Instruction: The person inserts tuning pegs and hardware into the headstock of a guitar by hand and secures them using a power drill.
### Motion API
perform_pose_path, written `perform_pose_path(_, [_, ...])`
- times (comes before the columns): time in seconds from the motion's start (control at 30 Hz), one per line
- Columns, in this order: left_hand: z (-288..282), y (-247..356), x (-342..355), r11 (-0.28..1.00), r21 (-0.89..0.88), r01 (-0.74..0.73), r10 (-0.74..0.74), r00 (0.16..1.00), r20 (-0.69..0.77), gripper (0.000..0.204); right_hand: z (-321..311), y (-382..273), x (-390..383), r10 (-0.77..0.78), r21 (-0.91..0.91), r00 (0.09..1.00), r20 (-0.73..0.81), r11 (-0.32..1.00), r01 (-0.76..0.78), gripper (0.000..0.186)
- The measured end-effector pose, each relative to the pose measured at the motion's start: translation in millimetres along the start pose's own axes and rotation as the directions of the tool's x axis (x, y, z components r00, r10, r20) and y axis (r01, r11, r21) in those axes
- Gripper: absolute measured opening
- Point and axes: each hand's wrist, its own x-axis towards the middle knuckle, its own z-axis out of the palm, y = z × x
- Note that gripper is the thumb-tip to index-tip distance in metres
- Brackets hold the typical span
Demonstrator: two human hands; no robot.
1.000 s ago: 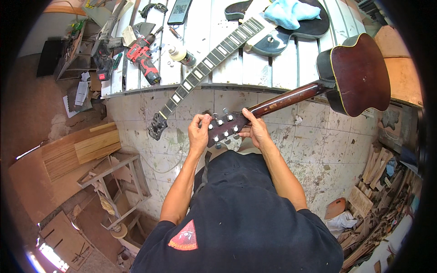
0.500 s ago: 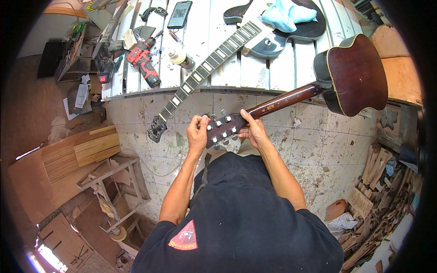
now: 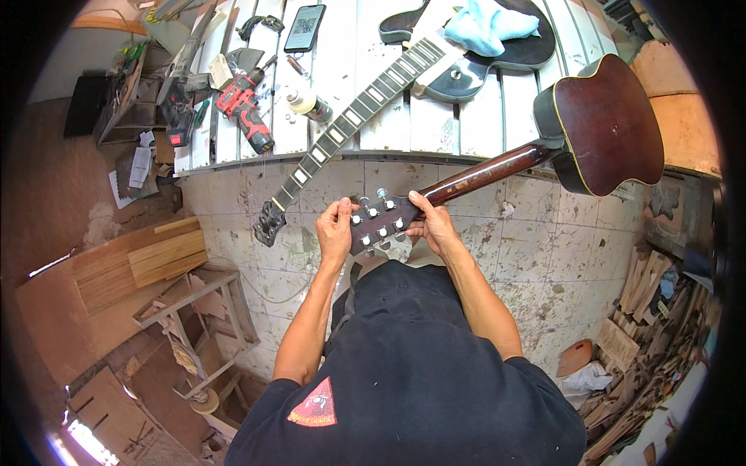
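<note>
An acoustic guitar [image 3: 611, 128] lies face down, its dark reddish-brown back up and its body at the bench's right edge. The neck slopes down toward me, and the headstock [image 3: 381, 221] with several metal tuning pegs is held over my lap. My right hand [image 3: 435, 225] grips the neck where it meets the headstock, thumb on the back and fingers underneath. At the headstock's left edge, my left hand [image 3: 334, 231] pinches a tuning peg between thumb and fingers; the fingers partly hide its knob.
On the slatted white bench [image 3: 435, 132] lie a black electric guitar [image 3: 458, 84] with its long neck overhanging the edge, a blue cloth [image 3: 489, 29], a red drill [image 3: 245, 109], a bottle [image 3: 309, 103] and a phone [image 3: 305, 28]. Wood scraps [image 3: 645, 311] pile up at right; a frame [image 3: 198, 326] stands at left.
Very little differs. My left hand and the headstock sit slightly further left; both hands keep their hold on the guitar.
</note>
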Motion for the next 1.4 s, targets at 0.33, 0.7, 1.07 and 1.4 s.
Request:
perform_pose_path(0.33, [0,0,1,0.999,0.038,-0.003,0.003,1.000,-0.002,0.045,-1,-2,-1,-0.027,-0.016,0.999,0.031,0.999,0.028,0.060])
perform_pose_path(0.7, [2,38,10,0.953,0.304,0.011,-0.062,0.985,0.159,0.040,-4,0,1,-0.023,-0.019,0.999,0.028,1.000,0.023,0.062])
perform_pose_path(1.07, [6,69,22,0.719,0.636,-0.280,0.157,0.957,0.245,0.047,-5,1,1,-0.016,-0.055,1.000,0.008,0.998,0.016,0.059])
perform_pose_path(1.4, [30,63,38,0.799,0.523,-0.298,0.062,0.905,0.421,0.041,-7,5,3,-0.019,-0.038,1.000,-0.002,0.999,0.019,0.058])
